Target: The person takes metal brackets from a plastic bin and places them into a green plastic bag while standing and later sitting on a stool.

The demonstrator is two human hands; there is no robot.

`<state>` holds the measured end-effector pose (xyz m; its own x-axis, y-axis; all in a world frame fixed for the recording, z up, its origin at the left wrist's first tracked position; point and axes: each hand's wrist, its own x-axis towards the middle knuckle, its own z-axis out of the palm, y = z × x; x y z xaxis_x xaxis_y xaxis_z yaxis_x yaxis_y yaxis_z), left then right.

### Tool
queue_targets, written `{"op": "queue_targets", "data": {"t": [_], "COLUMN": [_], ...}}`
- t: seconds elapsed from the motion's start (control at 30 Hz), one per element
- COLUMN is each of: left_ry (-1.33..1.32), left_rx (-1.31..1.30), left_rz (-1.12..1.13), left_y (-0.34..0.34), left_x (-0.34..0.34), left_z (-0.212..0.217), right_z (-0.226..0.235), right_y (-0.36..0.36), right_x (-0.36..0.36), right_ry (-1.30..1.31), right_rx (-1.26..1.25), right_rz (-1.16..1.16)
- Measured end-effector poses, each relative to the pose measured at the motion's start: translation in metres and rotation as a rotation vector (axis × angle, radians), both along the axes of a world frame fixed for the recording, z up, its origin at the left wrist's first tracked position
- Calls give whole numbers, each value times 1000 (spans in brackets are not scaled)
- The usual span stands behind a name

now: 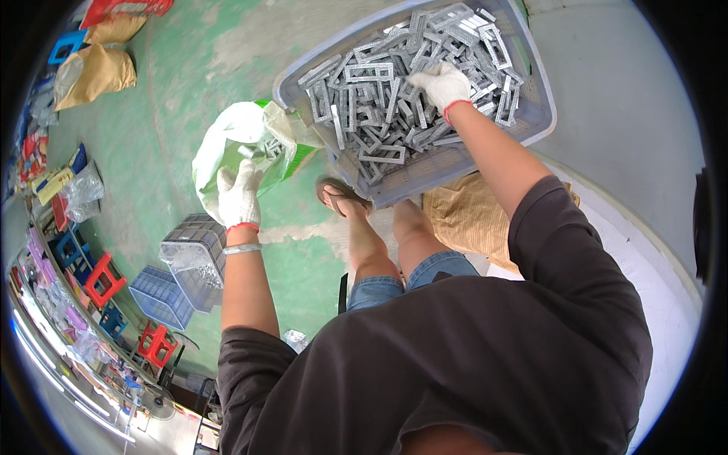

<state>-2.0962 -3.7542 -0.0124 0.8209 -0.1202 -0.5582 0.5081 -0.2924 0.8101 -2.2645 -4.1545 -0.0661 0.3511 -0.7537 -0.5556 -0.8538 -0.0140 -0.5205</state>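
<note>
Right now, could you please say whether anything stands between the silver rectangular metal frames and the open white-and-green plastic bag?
Yes, the left wall of the grey plastic crate stands between the frames inside and the bag.

Frames [379, 95] lie in the crate [537, 91], right of the sack [218, 144].

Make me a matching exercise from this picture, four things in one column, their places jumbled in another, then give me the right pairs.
Things
1. Left hand
2. Metal frames
3. Tan woven sack
4. Right hand

Places
A. Heaped in the grey basket
B. Reaching onto the heap
C. By the mouth of the white-and-green bag
D. Just right of the person's legs

Pairs: 1-C, 2-A, 3-D, 4-B
</note>
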Motion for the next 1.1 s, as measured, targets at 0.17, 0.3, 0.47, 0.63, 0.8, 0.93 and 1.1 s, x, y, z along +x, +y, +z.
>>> {"op": "queue_targets", "data": {"t": [0.17, 0.3, 0.47, 0.63, 0.8, 0.93, 1.1], "left_ry": [-88, 42, 238, 41, -762, -402, -538], "left_rx": [0, 22, -82, -15, 807, 970, 968], "left_rz": [-76, -163, -204, -244, -660, -830, -1380], "left_y": [-35, -63, -67, -51, -47, -43, 44], "left_x": [-36, -75, -96, -81, 24, 76, 25], "left_z": [24, 36, 31, 7, -7, -55, -120], "right_z": [-13, -5, 16, 21, 4, 21, 15], "right_y": [-22, -21, -4, -3, -7, 1, 4], "right_x": [28, 42, 54, 54, 43, 33, -21], "right_ry": [276, 425, 441, 388, 277, -62, -482], "right_rx": [-84, -53, -132, -107, -115, 155, 481], "right_rz": [0, 5, 182, -62, 147, -43, -219]}}
